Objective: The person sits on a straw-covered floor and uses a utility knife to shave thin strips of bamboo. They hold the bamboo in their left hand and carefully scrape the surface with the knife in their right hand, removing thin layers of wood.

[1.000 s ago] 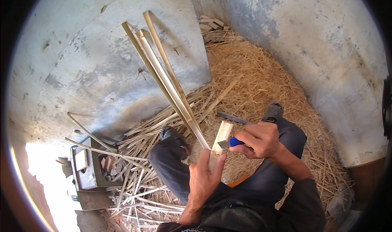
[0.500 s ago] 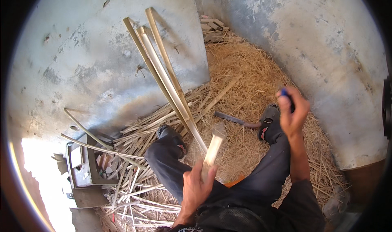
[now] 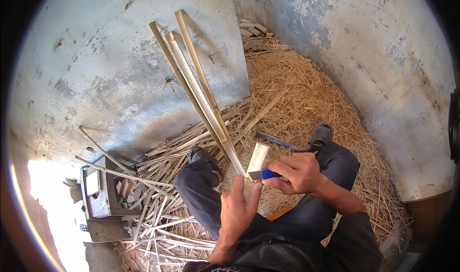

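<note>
My left hand is closed around the near end of a pale split bamboo piece, which points up and away from me. My right hand grips a short blue-handled knife. Its grey blade lies across the bamboo just beyond my left fingers, and the two hands almost meet there. How deep the edge sits cannot be made out. The lower end of the bamboo is hidden by my left hand.
Long bamboo strips lean on the grey wall. Dry shavings heap up at the back, and loose slats lie to the left. A dark curved tool rests between my feet. A broken box stands at far left.
My right hand has swung in from the right, bringing the knife onto the bamboo piece. My left hand keeps its hold, with its thumb now close to the blade.
</note>
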Tool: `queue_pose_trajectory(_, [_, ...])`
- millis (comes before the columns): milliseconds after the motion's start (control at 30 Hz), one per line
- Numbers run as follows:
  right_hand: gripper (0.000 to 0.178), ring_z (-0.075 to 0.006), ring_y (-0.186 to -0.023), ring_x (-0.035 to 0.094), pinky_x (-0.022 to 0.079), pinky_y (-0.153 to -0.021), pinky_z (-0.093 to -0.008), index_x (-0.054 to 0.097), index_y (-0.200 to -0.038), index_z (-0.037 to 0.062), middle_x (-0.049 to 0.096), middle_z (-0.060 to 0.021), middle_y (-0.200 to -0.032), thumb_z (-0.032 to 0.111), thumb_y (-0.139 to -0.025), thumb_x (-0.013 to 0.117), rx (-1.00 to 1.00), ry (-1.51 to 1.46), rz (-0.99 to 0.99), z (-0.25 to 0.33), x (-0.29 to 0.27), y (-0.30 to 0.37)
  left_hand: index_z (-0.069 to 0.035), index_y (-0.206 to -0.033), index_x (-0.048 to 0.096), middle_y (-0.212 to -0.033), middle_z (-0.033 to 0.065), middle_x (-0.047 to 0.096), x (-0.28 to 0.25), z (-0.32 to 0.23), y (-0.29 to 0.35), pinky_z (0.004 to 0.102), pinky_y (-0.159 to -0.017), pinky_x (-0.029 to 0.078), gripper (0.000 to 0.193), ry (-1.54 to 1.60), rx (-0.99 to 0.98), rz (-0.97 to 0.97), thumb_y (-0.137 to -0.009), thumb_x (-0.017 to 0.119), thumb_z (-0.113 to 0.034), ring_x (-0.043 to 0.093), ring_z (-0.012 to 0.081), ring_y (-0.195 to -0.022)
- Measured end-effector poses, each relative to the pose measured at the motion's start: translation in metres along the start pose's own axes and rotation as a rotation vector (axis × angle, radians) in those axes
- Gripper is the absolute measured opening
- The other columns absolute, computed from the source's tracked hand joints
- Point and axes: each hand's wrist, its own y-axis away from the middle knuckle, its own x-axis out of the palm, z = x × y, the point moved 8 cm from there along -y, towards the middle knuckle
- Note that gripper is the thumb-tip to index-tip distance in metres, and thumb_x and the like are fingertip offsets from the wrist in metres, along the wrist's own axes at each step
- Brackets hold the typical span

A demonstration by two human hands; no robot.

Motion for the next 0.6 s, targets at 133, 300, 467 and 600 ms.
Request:
queue_pose_trajectory(133, [0.031, -0.0196, -0.051, 0.059, 0.046, -0.049, -0.0340, 0.072, -0.101, 0.0128, 0.059, -0.0005, -0.071, 0.042, -0.095, 0.079, 0.000, 0.011, -0.011, -0.0016, 0.0001, 0.0008, 0.001, -0.099, 0.059, -0.063, 0.0195, 0.057, 0.0007, -0.0027, 0.0005, 0.0408, -0.053, 0.042, 0.024, -0.077, 0.016, -0.037, -0.097, 0.076, -0.015, 0.057, 0.0380, -0.052])
queue_pose_trajectory(300, [0.031, -0.0195, -0.052, 0.061, 0.047, -0.049, -0.0340, 0.072, -0.102, 0.0133, 0.061, -0.0005, -0.073, 0.043, -0.095, 0.078, -0.002, 0.012, 0.020, -0.0025, 0.0021, 0.0016, 0.002, -0.098, 0.058, -0.062, 0.0205, 0.056, 0.0017, 0.0024, -0.0007, 0.0428, -0.052, 0.042, 0.028, -0.057, -0.015, -0.044, -0.096, 0.078, -0.017, 0.056, 0.0382, -0.051])
queue_pose_trajectory(467, [0.030, -0.0195, -0.053, 0.062, 0.047, -0.050, -0.0341, 0.072, -0.102, 0.0141, 0.061, -0.0004, -0.073, 0.043, -0.096, 0.078, 0.002, 0.044, 0.040, -0.0021, 0.0007, 0.0009, 0.002, -0.098, 0.058, -0.062, 0.0211, 0.056, 0.0019, 0.0017, -0.0017, 0.0421, -0.050, 0.041, 0.028, -0.072, -0.012, -0.050, -0.096, 0.078, -0.017, 0.056, 0.0393, -0.050])
queue_pose_trajectory(600, [0.031, -0.0202, -0.054, 0.063, 0.049, -0.050, -0.0338, 0.074, -0.102, 0.0121, 0.063, -0.0011, -0.073, 0.042, -0.096, 0.078, -0.011, 0.078, 0.038, -0.0005, -0.0051, -0.0032, 0.002, -0.097, 0.058, -0.062, 0.0209, 0.057, 0.0010, 0.0029, -0.0012, 0.0417, -0.050, 0.042, 0.030, -0.066, -0.018, -0.033, -0.097, 0.079, -0.019, 0.057, 0.0388, -0.049])
